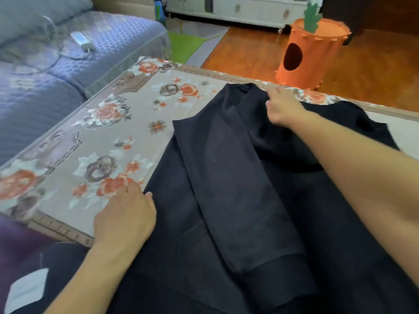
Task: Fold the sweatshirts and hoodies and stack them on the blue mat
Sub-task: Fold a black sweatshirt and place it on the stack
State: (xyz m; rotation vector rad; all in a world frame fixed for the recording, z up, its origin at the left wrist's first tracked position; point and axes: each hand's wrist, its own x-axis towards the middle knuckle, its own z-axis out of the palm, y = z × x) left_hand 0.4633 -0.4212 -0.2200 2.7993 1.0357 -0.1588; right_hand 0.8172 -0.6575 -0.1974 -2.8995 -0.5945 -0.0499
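The black sweatshirt looks soft and limp – right hand pinches its shoulder, left hand fingers lie relaxed at its edge – better take both shoulders

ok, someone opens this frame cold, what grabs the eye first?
The big black sweatshirt spread over the flowered table cover, filling the lower middle, with a sleeve folded down its centre. Both bare hands work it: the left hand lies at its near left edge, the right hand at the far top by the collar. Behind, an orange carrot-shaped bin stands on the wooden floor.
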